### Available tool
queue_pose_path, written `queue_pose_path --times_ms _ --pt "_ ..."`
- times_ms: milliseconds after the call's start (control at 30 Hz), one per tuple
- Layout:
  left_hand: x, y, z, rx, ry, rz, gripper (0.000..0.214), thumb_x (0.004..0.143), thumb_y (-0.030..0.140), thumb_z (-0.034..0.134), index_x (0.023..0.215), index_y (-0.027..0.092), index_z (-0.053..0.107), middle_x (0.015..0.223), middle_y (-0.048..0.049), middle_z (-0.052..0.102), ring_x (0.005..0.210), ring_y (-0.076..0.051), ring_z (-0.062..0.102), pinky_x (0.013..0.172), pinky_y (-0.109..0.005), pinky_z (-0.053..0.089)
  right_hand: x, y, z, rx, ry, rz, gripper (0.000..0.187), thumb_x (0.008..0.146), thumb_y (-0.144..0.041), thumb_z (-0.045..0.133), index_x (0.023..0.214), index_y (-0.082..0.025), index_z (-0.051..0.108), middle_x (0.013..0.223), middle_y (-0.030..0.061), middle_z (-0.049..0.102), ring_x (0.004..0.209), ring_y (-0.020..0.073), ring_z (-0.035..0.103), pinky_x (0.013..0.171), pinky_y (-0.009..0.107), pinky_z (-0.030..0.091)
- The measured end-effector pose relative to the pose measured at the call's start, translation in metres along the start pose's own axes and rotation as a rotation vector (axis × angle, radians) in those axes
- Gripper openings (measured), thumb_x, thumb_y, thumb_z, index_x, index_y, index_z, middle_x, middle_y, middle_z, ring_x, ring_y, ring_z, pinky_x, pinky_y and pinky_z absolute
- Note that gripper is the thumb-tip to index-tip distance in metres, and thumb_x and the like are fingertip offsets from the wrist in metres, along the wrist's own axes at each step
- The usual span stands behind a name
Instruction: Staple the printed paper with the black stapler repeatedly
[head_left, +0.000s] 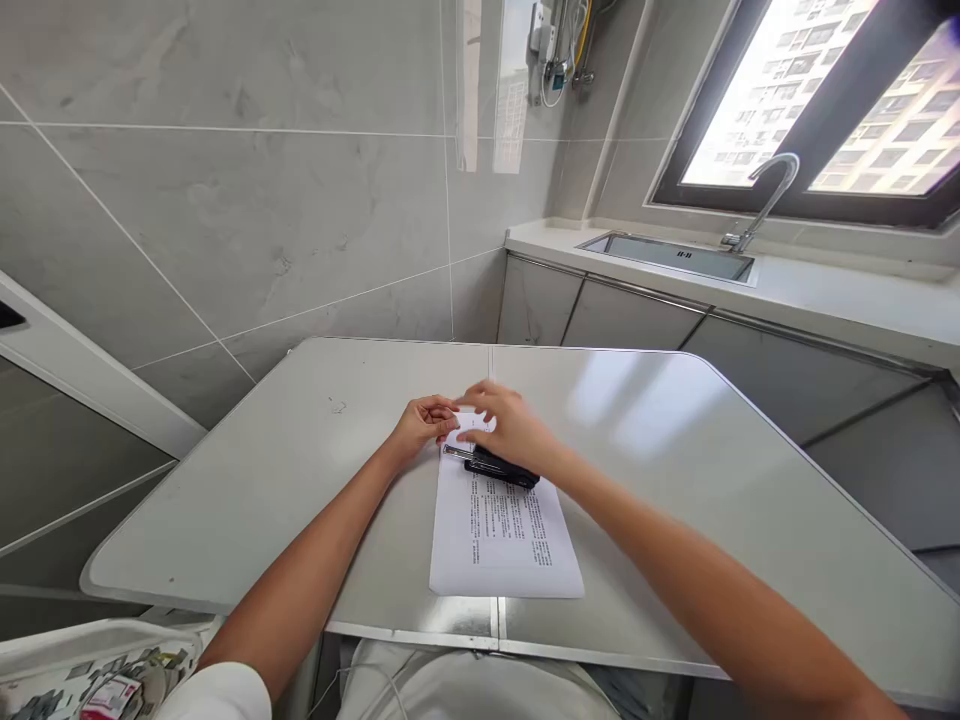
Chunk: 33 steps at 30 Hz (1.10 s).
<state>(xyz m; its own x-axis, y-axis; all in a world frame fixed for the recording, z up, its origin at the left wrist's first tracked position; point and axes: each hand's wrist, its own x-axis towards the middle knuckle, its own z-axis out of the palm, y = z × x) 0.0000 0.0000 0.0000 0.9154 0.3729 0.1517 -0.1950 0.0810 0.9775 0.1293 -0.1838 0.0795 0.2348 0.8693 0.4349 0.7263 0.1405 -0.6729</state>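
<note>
The table (247,480) lies bare left and right of the frame's centre, where only printed sheets (502,530) and a black stapler (501,467) block passage.

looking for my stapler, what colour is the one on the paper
The stapler is black with a silver metal tip, seen in the head view.

Stapler (501,468) partly under the right hand (511,425)

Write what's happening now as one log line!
left hand: at paper corner | right hand: over black stapler | paper: flat on table
</note>
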Motion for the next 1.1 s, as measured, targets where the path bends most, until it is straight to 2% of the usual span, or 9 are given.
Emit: queue_pose_path --times_ms 167,400,467,533,633,767,833,967,1100 --pt "-0.001 0.0 0.004 0.018 -0.042 -0.005 0.045 0.069 0.044 0.092 0.093 0.018 0.064 0.069 -0.0008 0.069 0.049 -0.01 0.055 0.048 -0.023 0.044 -0.012 0.017 0.03 0.054 -0.015 0.069 0.016 0.088 -0.019 0.07 0.096 -0.028 0.08 0.091 0.0025 0.075 0.079 0.0178 0.068 0.08 0.035 0.056" --pt "-0.007 0.018 0.017 0.137 -0.135 0.041 0.056 0.085 0.064 0.07 0.114 0.018 0.059 0.086 -0.0115 0.075 0.077 -0.023 0.073 0.059 -0.028 0.052 -0.018 0.027 0.025 0.226 0.057 0.236 0.015 0.08 -0.026 0.07 0.092 -0.021 0.078 0.084 0.0029 0.076 0.074 0.0168 0.07 0.076 0.031 0.058" --pt "-0.006 0.018 0.013 0.222 -0.014 0.071 0.052 0.09 0.065 0.064 0.117 0.021 0.056 0.086 -0.0104 0.076 0.076 -0.022 0.072 0.061 -0.028 0.051 -0.017 0.04 0.016 0.252 0.103 0.305 0.019 0.077 -0.028 0.07 0.092 -0.02 0.077 0.084 0.0035 0.076 0.077 0.0177 0.07 0.076 0.031 0.059" --pt "-0.004 0.012 0.002 0.398 0.214 0.118 0.04 0.094 0.058 0.061 0.115 0.024 0.056 0.077 -0.0047 0.073 0.07 -0.019 0.068 0.064 -0.028 0.05 -0.017 0.062 0.001 0.195 0.162 0.353 0.022 0.075 -0.026 0.069 0.094 -0.019 0.076 0.089 0.0042 0.077 0.081 0.0184 0.071 0.078 0.031 0.058" --pt "0.004 -0.005 -0.021 0.754 0.401 0.188 0.019 0.094 0.04 0.064 0.105 0.025 0.065 0.083 -0.005 0.071 0.081 -0.022 0.067 0.078 -0.034 0.051 -0.026 0.106 -0.028 -0.077 0.277 0.46 0.026 0.072 -0.017 0.064 0.095 -0.019 0.076 0.093 0.0049 0.077 0.081 0.0182 0.07 0.08 0.031 0.055" --pt "0.016 -0.031 -0.04 1.066 0.26 0.218 0.025 0.091 0.024 0.06 0.114 0.021 0.071 0.134 -0.0145 0.065 0.128 -0.032 0.056 0.11 -0.048 0.043 -0.045 0.159 -0.059 -0.322 0.376 0.63 0.031 0.078 -0.017 0.059 0.105 -0.017 0.074 0.093 0.0083 0.077 0.082 0.0207 0.068 0.077 0.033 0.05" --pt "0.021 -0.039 -0.041 1.17 0.189 0.186 0.035 0.094 0.02 0.055 0.125 0.019 0.07 0.145 -0.014 0.059 0.138 -0.032 0.05 0.118 -0.051 0.037 -0.05 0.174 -0.065 -0.407 0.36 0.646 0.028 0.081 -0.018 0.057 0.102 -0.019 0.075 0.093 0.0082 0.077 0.082 0.0206 0.067 0.074 0.031 0.047" --pt "0.019 -0.04 -0.037 1.327 0.151 0.087 0.041 0.098 0.014 0.044 0.129 0.02 0.07 0.14 -0.0098 0.065 0.136 -0.028 0.053 0.113 -0.045 0.044 -0.048 0.187 -0.065 -0.472 0.338 0.658 0.024 0.082 -0.017 0.057 0.093 -0.02 0.077 0.081 0.0076 0.073 0.082 0.0224 0.065 0.071 0.03 0.043" --pt "0.013 -0.029 -0.036 1.377 0.189 0.079 0.043 0.095 0.007 0.041 0.111 0.023 0.077 0.116 -0.0066 0.075 0.108 -0.024 0.067 0.091 -0.036 0.054 -0.045 0.192 -0.064 -0.478 0.355 0.654 0.025 0.082 -0.018 0.056 0.093 -0.02 0.078 0.081 0.009 0.071 0.086 0.0248 0.064 0.075 0.032 0.044"
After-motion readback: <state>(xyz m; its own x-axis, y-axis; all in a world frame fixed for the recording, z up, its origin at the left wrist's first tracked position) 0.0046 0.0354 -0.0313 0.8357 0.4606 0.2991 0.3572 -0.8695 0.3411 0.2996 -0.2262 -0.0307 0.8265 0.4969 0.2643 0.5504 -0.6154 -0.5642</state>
